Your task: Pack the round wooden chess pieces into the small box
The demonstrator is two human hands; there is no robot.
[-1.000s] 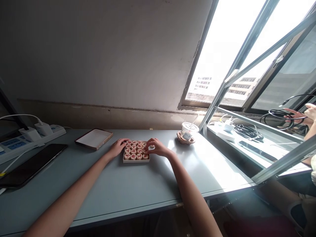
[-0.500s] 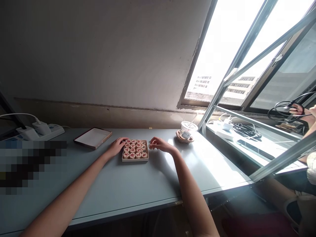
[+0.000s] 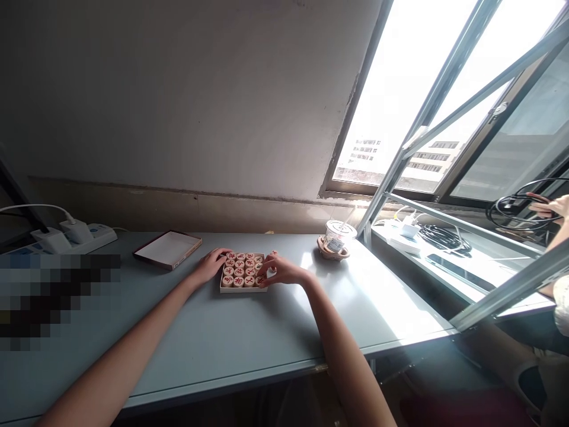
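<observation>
A shallow white box (image 3: 243,290) on the grey table (image 3: 213,344) holds rows of round wooden pieces (image 3: 239,281), most with red characters. My left hand (image 3: 210,264) rests at the box's upper left corner, fingers touching its edge, apart from the pieces. Over the box's right side reaches my right hand (image 3: 281,270), its fingertips on a piece in the right column. One more piece with a red mark (image 3: 274,253) shows just behind the right hand's knuckles. Whether the right fingers grip a piece is hard to tell.
An upturned box lid (image 3: 168,249) lies to the left. A plastic cup (image 3: 336,236) stands in a brown holder (image 3: 332,252) at the right. Power strips (image 3: 95,236) are at the far left. Beyond the metal frame, a person's hand (image 3: 544,206) holds black cable.
My right hand has moved left and slightly down, from beside the box onto its right column. A red-marked piece now shows behind it. The co-worker's hand and cable have shifted slightly.
</observation>
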